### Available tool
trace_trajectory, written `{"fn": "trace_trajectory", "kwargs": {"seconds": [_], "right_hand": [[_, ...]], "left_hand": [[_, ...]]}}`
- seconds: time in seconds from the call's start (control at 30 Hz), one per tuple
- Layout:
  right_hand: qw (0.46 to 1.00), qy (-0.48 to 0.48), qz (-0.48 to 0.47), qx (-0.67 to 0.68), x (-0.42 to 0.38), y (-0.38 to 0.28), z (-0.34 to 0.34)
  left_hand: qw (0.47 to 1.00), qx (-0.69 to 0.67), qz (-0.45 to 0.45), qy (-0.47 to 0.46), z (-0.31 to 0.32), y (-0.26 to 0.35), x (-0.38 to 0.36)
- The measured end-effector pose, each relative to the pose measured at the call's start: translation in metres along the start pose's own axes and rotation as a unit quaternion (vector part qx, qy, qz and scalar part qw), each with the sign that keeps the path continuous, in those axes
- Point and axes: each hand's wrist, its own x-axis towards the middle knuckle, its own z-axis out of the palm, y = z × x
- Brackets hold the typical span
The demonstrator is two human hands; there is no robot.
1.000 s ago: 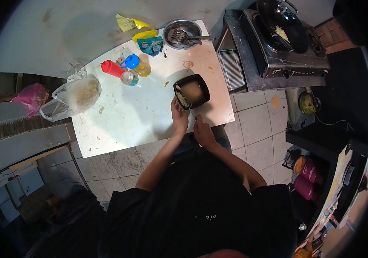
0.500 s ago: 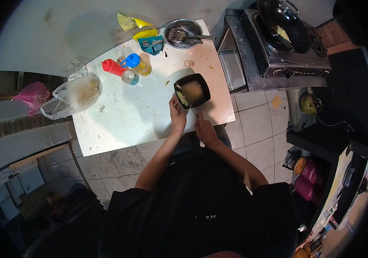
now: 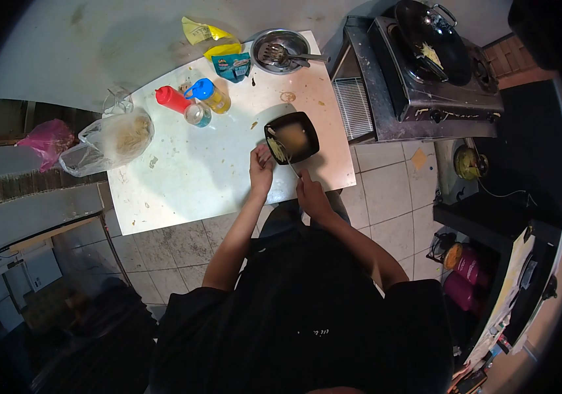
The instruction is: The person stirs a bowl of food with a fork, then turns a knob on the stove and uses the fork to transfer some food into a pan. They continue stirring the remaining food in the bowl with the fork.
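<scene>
A black square bowl (image 3: 306, 152) stands on the white table, holding cloudy brownish liquid with pale yellow strips of food at its left side. My right hand (image 3: 312, 197) is closed round the handle of a thin metal utensil (image 3: 291, 165), which slants over the bowl's near rim; its far end lies among the food, its kind unclear. Beside the bowl's left edge is my left hand (image 3: 260, 169), fingers loosely bent and apart, fingertips close to the rim, nothing seen in them.
A steel bowl (image 3: 259, 62) with forks sits at the back, near a teal packet (image 3: 232, 67). Red (image 3: 172, 98) and blue-topped (image 3: 215, 98) bottles and a small jar (image 3: 197, 115) stand left of centre. A plastic bag (image 3: 107, 148) is far left; a wok (image 3: 448, 49) rests on the stove (image 3: 419, 98).
My left hand has drawn slightly left, away from the bowl's rim. My right hand stays on the utensil, almost in place. The whole view has shifted slightly.
</scene>
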Motion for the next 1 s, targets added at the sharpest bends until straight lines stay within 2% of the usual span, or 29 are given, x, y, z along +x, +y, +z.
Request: {"fn": "trace_trajectory", "kwargs": {"seconds": [0.27, 0.37, 0.43, 0.57, 0.63, 0.77, 0.83, 0.87, 0.97, 1.0], "right_hand": [[1.0, 0.018, -0.008, 0.014, 0.001, 0.004, 0.005], [0.997, 0.037, -0.011, 0.06, 0.005, 0.013, 0.005], [0.991, 0.026, 0.039, 0.126, 0.009, 0.022, 0.003], [0.983, 0.022, 0.053, 0.172, 0.017, 0.04, 0.006], [0.955, -0.012, 0.141, 0.259, 0.019, 0.033, -0.002], [0.928, -0.024, 0.165, 0.333, 0.022, 0.031, -0.01], [0.887, -0.052, 0.204, 0.411, 0.023, 0.031, -0.015], [0.887, -0.051, 0.202, 0.411, 0.023, 0.03, -0.018], [0.872, -0.072, 0.198, 0.441, 0.021, 0.027, -0.029], [0.862, -0.085, 0.191, 0.462, 0.02, 0.026, -0.035]], "left_hand": [[1.0, 0.018, -0.003, 0.001, 0.0, -0.006, 0.0], [0.995, 0.09, 0.029, 0.01, 0.003, -0.001, -0.003], [0.986, 0.14, 0.095, 0.004, 0.004, 0.001, -0.003], [0.974, 0.2, 0.107, -0.012, 0.004, 0.014, -0.01], [0.959, 0.247, 0.137, -0.015, 0.003, 0.015, -0.011], [0.962, 0.243, 0.121, -0.032, 0.003, 0.024, -0.012], [0.966, 0.223, 0.124, -0.041, 0.004, 0.031, -0.012], [0.966, 0.223, 0.126, -0.041, 0.004, 0.031, -0.01], [0.964, 0.185, 0.183, -0.051, -0.001, 0.025, -0.001], [0.976, 0.112, 0.176, -0.062, -0.003, 0.026, 0.002]]}}
